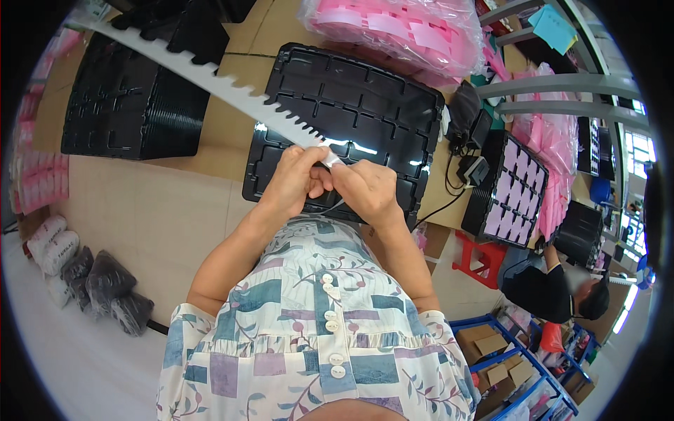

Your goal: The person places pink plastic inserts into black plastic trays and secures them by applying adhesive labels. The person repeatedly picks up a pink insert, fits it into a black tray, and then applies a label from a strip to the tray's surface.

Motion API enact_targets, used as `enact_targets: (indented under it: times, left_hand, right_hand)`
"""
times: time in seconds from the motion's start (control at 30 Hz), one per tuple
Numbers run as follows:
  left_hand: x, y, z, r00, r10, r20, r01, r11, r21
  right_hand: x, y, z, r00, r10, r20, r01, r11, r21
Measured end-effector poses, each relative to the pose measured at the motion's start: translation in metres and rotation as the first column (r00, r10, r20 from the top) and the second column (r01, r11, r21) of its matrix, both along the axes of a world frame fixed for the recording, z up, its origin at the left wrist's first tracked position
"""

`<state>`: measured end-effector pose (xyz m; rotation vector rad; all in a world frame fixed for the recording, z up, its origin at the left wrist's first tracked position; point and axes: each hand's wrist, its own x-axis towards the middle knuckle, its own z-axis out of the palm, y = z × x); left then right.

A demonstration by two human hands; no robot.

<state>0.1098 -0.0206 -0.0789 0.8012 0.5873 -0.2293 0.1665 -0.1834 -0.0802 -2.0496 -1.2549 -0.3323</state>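
Observation:
A long white strip (225, 90) with a row of scalloped teeth along one edge slants from the upper left down to my hands. My left hand (295, 179) pinches it close to its near end, fingers curled. Beside it, my right hand (368, 188) is closed on the very tip of the same strip, thumb and fingers pressed together. Both hands are over the near part of a black plastic tray (365, 91) with moulded compartments, which lies on the brown worktable (242, 70). No contents show in the tray's compartments.
Stacked black trays (168, 105) stand at left. Behind lie pink pieces in clear plastic (400, 31). At right are a cabled black adapter (472, 170), trays holding lilac pieces (516, 186), a red stool (479, 258), a person (540, 291) and blue shelving (523, 361). Dark bags (109, 281) sit on the floor.

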Motion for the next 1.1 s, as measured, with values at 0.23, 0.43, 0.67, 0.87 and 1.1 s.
enact_targets:
  times: [0.23, 0.43, 0.67, 0.87, 1.1]
  left_hand:
    - [-0.033, 0.051, -0.024, 0.863, -0.504, 0.041, 0.388, 0.712, 0.584]
    - [-0.046, 0.060, -0.007, 0.839, -0.535, -0.100, 0.497, 0.679, 0.541]
    - [-0.038, 0.050, -0.011, 0.842, -0.539, -0.008, 0.474, 0.733, 0.489]
    - [-0.034, 0.049, -0.008, 0.828, -0.561, 0.010, 0.486, 0.726, 0.486]
    - [-0.032, 0.044, -0.007, 0.916, -0.399, 0.030, 0.347, 0.828, 0.440]
  right_hand:
    - [0.018, -0.113, -0.003, 0.427, -0.252, -0.868, 0.173, 0.965, -0.195]
    - [0.004, -0.145, -0.019, 0.672, -0.400, -0.623, 0.094, 0.881, -0.465]
    - [-0.004, -0.142, -0.053, 0.860, -0.428, -0.279, 0.290, 0.859, -0.422]
    - [-0.001, -0.144, -0.038, 0.743, -0.423, -0.518, 0.171, 0.869, -0.464]
    - [-0.013, -0.139, -0.031, 0.708, -0.395, -0.585, 0.220, 0.911, -0.350]
